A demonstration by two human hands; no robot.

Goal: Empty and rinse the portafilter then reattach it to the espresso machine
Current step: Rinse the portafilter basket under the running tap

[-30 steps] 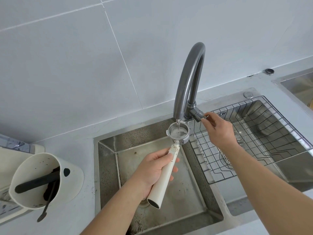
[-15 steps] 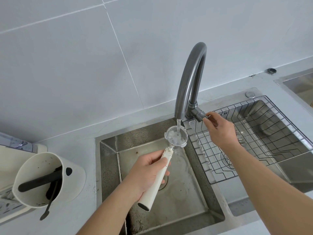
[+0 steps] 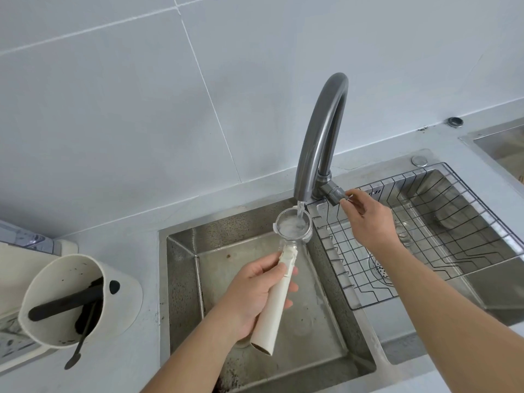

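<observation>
The portafilter [image 3: 292, 225] has a round metal basket and a long cream handle. My left hand [image 3: 252, 293] grips that handle over the left sink basin [image 3: 181, 279]. The basket sits right under the spout of the grey curved faucet [image 3: 320, 137], and water streams into it and froths. My right hand [image 3: 365, 219] pinches the small lever at the faucet's base. The espresso machine is out of sight.
A cream knock box [image 3: 71, 299] with a black bar and dark coffee grounds stands on the counter at left, a thin black tool leaning out of it. A wire rack [image 3: 425, 236] fills the right basin. Dark grounds speckle the left basin's front edge.
The water flow has grown from a thin trickle to a full stream filling the basket. The portafilter has shifted slightly under the spout; my right hand has stayed on the lever.
</observation>
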